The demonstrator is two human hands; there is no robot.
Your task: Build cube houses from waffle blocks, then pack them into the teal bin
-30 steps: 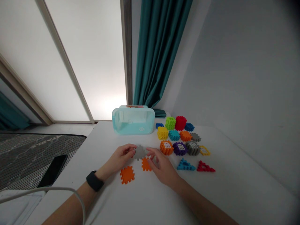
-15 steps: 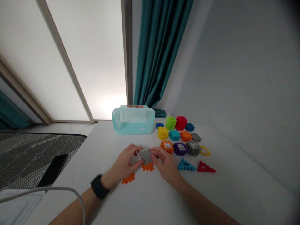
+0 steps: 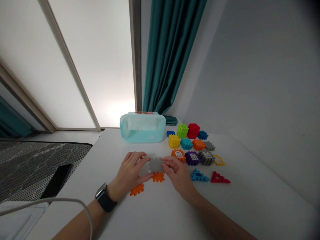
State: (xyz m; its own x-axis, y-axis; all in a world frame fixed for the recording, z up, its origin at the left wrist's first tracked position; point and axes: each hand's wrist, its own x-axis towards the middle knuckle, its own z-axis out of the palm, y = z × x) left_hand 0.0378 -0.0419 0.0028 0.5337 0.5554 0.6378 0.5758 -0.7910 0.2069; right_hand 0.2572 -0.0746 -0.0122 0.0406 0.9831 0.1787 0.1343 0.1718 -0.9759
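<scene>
Both hands meet over the white table [image 3: 155,213]. My left hand [image 3: 131,173], with a dark watch on its wrist, and my right hand [image 3: 176,173] pinch grey toothed puzzle pieces [image 3: 155,164] between their fingertips, held upright and pressed together. Just beneath them lies an orange toothed piece [image 3: 158,177]. A second orange piece [image 3: 137,190] lies nearer, partly under my left hand.
A pale blue plastic box [image 3: 142,127] stands behind the hands. To the right lie several colourful toothed blocks [image 3: 192,140], a blue triangle [image 3: 199,176] and a red triangle [image 3: 219,178]. A black phone [image 3: 56,185] rests left, off the table. White cable [image 3: 50,202] crosses low left.
The hands came closer together and slid toward me over the orange pieces. The grey pieces, held flat and apart before, now stand upright, joined between the fingers.
</scene>
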